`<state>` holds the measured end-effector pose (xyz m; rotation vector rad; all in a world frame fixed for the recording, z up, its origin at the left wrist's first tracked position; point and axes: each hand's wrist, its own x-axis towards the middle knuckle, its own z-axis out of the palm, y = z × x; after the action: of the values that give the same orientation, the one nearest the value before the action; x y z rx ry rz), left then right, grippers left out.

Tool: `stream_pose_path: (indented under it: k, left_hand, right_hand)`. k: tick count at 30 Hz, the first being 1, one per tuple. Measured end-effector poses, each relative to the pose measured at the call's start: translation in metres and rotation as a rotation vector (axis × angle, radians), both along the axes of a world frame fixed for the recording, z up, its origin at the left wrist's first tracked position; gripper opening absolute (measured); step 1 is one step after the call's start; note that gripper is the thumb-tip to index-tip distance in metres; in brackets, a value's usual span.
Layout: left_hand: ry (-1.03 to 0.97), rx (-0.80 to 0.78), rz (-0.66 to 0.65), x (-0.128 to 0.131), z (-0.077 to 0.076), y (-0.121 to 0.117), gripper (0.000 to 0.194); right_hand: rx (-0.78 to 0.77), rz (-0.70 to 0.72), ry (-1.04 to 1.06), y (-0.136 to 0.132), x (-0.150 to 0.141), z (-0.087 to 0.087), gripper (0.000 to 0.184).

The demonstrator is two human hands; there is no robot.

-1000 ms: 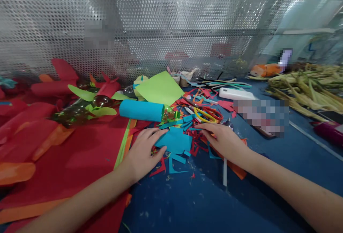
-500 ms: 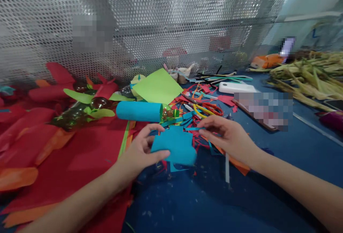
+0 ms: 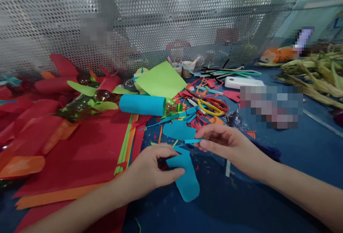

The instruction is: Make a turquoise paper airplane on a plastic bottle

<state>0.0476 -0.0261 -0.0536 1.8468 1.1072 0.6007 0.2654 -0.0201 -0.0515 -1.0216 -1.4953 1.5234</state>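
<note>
My left hand (image 3: 163,167) pinches a blue paper cutout (image 3: 187,179) between thumb and fingers. One rounded end of the cutout points toward me, and its far end has a notched edge. My right hand (image 3: 222,145) is closed on a narrow blue paper strip (image 3: 193,141) at its fingertips. Just beyond both hands, a second blue paper cutout (image 3: 178,130) with a rounded end lies on the scraps. Behind that is a green plastic bottle (image 3: 173,108) on its side, its body wrapped in a blue paper sleeve (image 3: 142,105).
Yellow-handled scissors (image 3: 210,107) rest among coloured paper scraps. A lime-green sheet (image 3: 162,79) leans behind the bottle. Red paper (image 3: 91,154) and paper-winged bottles (image 3: 102,99) fill the left. A white device (image 3: 243,83) and corn husks (image 3: 316,72) lie right, before a perforated metal panel (image 3: 171,11).
My left hand has moved nearer and slightly right, its cutout now swung toward me. The second cutout now shows separately beyond it. My right hand has come slightly nearer, still holding the strip.
</note>
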Motion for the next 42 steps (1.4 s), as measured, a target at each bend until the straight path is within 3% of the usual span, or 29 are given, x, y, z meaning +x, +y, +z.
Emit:
stream_pose_path:
  k: [3, 8, 11, 15, 18, 21, 25, 31, 37, 42]
  left_hand:
    - [0.064, 0.189, -0.067, 0.002, -0.001, -0.006, 0.009]
    - [0.072, 0.287, -0.075, 0.004, -0.004, -0.007, 0.013]
    - [0.114, 0.388, -0.109, -0.001, -0.006, -0.001, 0.012]
    - [0.314, 0.453, -0.076, -0.012, -0.010, 0.010, 0.043]
    - [0.397, 0.451, -0.086, -0.019, -0.012, 0.016, 0.031]
    - [0.385, 0.406, -0.157, -0.022, -0.010, 0.021, 0.018]
    - [0.457, 0.370, -0.229, -0.030, 0.000, 0.034, 0.021]
    - [0.694, 0.503, -0.059, -0.056, 0.021, 0.058, 0.025]
    - [0.455, 0.426, 0.135, -0.056, 0.027, 0.061, 0.019]
    - [0.280, 0.448, 0.130, -0.028, 0.024, 0.063, 0.014]
  right_hand:
    - [0.006, 0.110, 0.010, -0.003, 0.000, -0.001, 0.019]
    - [0.066, 0.231, -0.033, -0.009, -0.004, -0.005, 0.008]
    - [0.037, 0.128, -0.074, -0.007, -0.003, -0.005, 0.008]
    - [0.049, -0.156, -0.013, 0.003, 0.004, -0.002, 0.014]
    - [0.018, -0.309, 0.061, 0.010, 0.008, -0.002, 0.017]
    - [-0.022, -0.328, 0.120, 0.013, 0.009, -0.005, 0.019]
    - [-0.071, -0.321, 0.148, 0.013, 0.007, -0.005, 0.021]
    - [-0.062, -0.346, 0.117, 0.013, 0.006, -0.004, 0.027]
    - [-0.057, -0.335, 0.141, 0.013, 0.006, -0.005, 0.025]
    - [-0.020, -0.324, 0.107, 0.012, 0.004, -0.003, 0.024]
